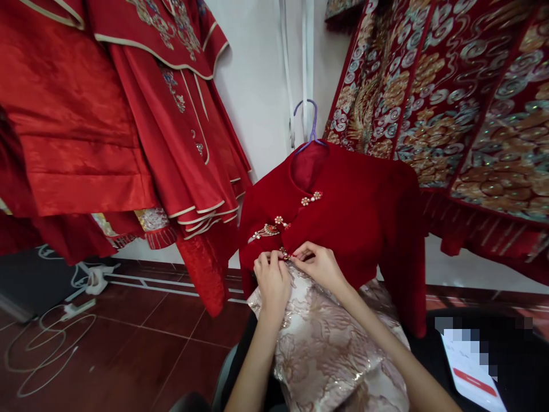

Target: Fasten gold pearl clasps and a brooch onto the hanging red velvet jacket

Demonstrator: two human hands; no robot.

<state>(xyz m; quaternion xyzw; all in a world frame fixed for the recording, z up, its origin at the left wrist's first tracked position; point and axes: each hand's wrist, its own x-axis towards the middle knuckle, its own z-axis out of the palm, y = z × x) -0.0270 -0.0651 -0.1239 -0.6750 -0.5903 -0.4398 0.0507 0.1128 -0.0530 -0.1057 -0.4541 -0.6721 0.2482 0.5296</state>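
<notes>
A dark red velvet jacket (351, 212) hangs tilted on a purple hanger (313, 121). Beaded flower fasteners (311, 198) run diagonally down its front, and a fan-shaped brooch (266, 230) sits beside them. My left hand (273, 280) has its fingers bent over the jacket's front edge, by the lowest beaded fastener (283, 253). From the other side my right hand (321, 266) pinches the edge at that same fastener. Fingertips hide part of what is gripped. Below both hands spreads pale gold floral brocade fabric (326, 337).
Red garments (163, 114) hang at the left, and a heavily embroidered garment (454, 103) at the right. A phone (469, 369) lies on a black surface at lower right. White cables (55, 343) and a power strip (79, 309) are on the tiled floor.
</notes>
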